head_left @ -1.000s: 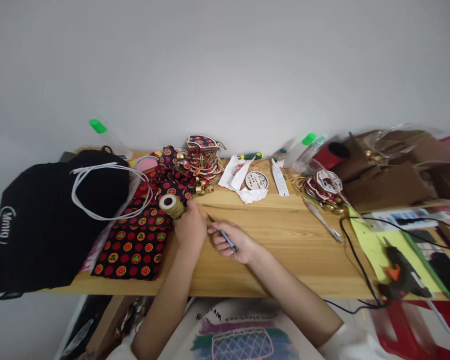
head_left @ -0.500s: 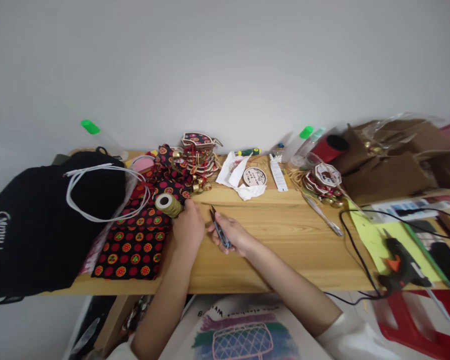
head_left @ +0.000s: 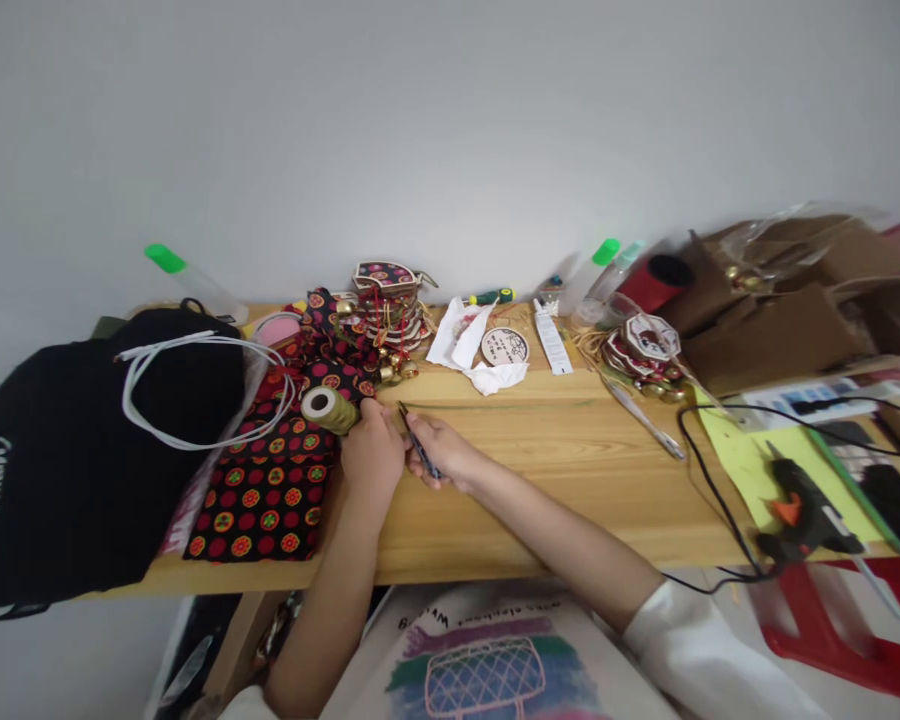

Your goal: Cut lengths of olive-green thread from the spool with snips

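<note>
Right hand (head_left: pixel 442 458) grips small snips (head_left: pixel 418 443), tips toward the left hand (head_left: pixel 371 452), which lies curled beside a gold spool (head_left: pixel 328 409) on the counter (head_left: pixel 570 470).

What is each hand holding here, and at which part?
The right hand grips small thread snips by the handle end, blades pointing outward. The left hand rests beside the gold thread spool; what it pinches cannot be told.

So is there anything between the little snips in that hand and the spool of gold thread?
Only the left hand. It rests on the table just right of the gold thread spool, and the snips in the right hand point toward it from the other side.
</note>
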